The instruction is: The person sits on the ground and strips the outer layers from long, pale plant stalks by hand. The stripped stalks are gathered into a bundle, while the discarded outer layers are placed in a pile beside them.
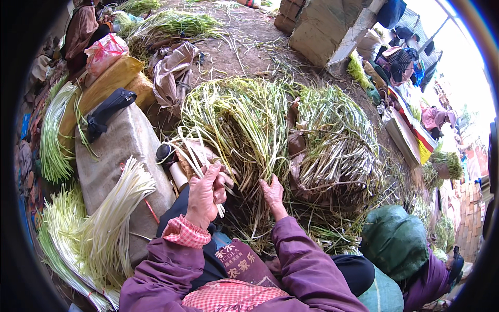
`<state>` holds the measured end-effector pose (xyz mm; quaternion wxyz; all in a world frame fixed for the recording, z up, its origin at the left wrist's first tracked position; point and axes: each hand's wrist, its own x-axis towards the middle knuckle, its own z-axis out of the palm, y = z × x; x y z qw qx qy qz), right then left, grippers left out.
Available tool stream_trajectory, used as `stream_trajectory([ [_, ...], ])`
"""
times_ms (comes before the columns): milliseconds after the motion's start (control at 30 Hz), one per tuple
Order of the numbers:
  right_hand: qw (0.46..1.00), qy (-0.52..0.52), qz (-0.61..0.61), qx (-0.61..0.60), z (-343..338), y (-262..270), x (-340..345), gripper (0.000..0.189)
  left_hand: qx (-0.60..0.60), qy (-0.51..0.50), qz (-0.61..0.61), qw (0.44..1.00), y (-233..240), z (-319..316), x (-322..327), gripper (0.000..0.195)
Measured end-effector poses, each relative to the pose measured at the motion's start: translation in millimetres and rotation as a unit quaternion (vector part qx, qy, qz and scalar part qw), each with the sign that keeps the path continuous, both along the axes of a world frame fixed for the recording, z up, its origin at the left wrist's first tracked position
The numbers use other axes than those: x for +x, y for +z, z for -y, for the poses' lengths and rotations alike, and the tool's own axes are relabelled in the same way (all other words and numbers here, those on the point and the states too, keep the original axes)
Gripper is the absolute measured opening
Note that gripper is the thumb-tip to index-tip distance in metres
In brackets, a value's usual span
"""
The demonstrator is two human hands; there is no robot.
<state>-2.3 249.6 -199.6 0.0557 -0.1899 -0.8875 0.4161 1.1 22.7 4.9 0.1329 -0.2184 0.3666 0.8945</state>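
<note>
My left hand is closed around a few pale, leafy stalks, which look like chives; their ends stick out below the fist. Before me lies a large heap of green-yellow chives with brown, dry matter among the stems. At the heap's near edge, my right hand pinches some stalks between thumb and fingers. To its right is a second bundle of chives, white stem ends towards me and a tie across it. Sorted pale chives rest against a sack-covered block at my left.
Beside my left knee stand a black-capped container and a pale cylinder. A black strap lies on the block. A large box stands beyond the heap. Close on my right sits a person in a green head covering. Other people are farther off.
</note>
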Motion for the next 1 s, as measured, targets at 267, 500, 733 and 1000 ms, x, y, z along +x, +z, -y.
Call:
stream_trajectory([
  [267, 0.976, -0.055, -0.2, 0.068, -7, 19, -10, 0.023, 0.0, 0.001, 0.0, 1.0, -4, 1, 0, 0.016],
  [500, 0.979, 0.038, -0.016, 0.199, -9, 10, -57, 0.029, -0.011, -0.012, -0.005, 1.0, -8, -4, -4, 0.017],
  [733, 0.969, 0.181, 0.155, 0.068, -25, 19, 1, 0.043, -0.013, -0.012, -0.027, 0.999, -13, -2, -3, 0.02],
  [1000, 0.931, -0.075, -0.326, -0.149, -29, 131, 10, 0.011, -0.011, 0.003, -0.035, 0.999, -21, 2, -6, 0.02],
])
